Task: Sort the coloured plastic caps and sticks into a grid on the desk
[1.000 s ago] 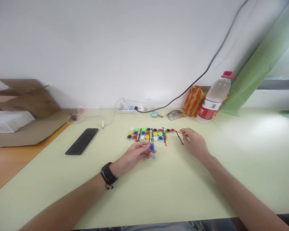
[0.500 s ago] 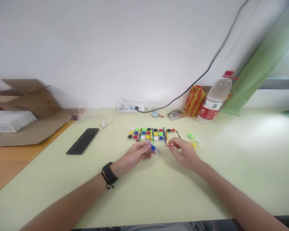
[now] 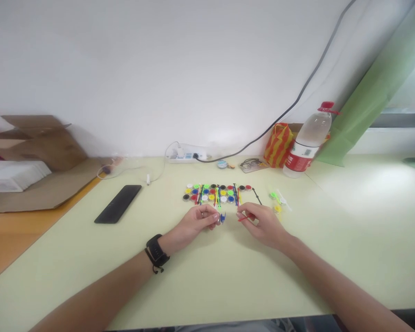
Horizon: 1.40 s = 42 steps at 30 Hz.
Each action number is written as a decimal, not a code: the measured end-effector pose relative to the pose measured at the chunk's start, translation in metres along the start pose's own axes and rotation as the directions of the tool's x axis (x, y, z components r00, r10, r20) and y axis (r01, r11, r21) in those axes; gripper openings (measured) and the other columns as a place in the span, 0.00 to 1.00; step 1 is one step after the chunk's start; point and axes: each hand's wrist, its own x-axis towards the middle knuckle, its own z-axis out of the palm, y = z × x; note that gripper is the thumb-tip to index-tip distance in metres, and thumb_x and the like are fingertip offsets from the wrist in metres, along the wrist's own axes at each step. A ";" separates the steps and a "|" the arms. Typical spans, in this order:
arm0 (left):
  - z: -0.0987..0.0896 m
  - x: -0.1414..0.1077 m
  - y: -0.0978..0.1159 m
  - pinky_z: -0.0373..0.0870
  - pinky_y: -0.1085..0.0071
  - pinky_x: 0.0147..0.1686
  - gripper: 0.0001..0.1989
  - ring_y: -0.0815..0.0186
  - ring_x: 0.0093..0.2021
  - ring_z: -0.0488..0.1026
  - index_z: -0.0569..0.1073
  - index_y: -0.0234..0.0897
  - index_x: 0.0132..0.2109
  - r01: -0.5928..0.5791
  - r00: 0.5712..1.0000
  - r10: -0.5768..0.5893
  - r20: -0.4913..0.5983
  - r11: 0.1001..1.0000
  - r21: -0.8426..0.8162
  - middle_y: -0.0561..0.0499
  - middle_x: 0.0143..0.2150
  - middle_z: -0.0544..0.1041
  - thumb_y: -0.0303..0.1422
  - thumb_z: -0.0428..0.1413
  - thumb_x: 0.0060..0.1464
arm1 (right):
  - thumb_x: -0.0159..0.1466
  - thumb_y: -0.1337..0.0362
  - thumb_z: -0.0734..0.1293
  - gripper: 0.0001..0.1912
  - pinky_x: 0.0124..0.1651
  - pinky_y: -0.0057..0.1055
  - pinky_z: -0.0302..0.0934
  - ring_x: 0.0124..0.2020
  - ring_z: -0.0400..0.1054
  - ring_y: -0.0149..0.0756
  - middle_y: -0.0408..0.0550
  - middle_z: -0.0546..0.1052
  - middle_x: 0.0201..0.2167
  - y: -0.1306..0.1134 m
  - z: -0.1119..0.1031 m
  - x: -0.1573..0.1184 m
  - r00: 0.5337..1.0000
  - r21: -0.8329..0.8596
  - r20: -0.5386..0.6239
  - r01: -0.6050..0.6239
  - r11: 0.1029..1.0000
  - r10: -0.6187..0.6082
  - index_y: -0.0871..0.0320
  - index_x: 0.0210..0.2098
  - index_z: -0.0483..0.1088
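Pinched in the fingers of my left hand [image 3: 202, 219] is a small blue plastic piece [image 3: 223, 217], with a narrow part sticking up from it. My right hand [image 3: 263, 222] grips a thin red plastic stick [image 3: 246, 217], its tip pointing toward the blue piece; a gap separates the two. Just beyond my hands lie rows of small coloured round pieces [image 3: 211, 197] with thin coloured sticks [image 3: 235, 194] between them. A single black stick [image 3: 257, 195] lies to their right, near my right hand. Loose green and yellow pieces [image 3: 277, 209] are beside that hand.
A black phone [image 3: 118, 204] lies at left, with a cardboard box [image 3: 55, 143] farther out. By the wall sit a power strip [image 3: 186, 154], a small round item [image 3: 222, 164], a striped bag [image 3: 278, 144] and a tall water bottle [image 3: 306, 147]. A dark cable [image 3: 263, 137] runs along the wall.
The red stick in my right hand has come away from the rows, closer to me. The blue piece in my left hand has been turned and now shows edge-on.
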 end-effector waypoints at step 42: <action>0.012 -0.009 -0.008 0.76 0.66 0.44 0.10 0.60 0.42 0.80 0.83 0.35 0.44 -0.198 0.980 0.184 0.079 0.942 0.269 0.43 0.42 0.84 0.36 0.66 0.57 | 0.71 0.58 0.61 0.10 0.31 0.28 0.53 0.28 0.57 0.31 0.40 0.67 0.28 -0.018 -0.002 0.002 0.924 0.374 0.377 -0.216 0.902 0.065 0.56 0.36 0.67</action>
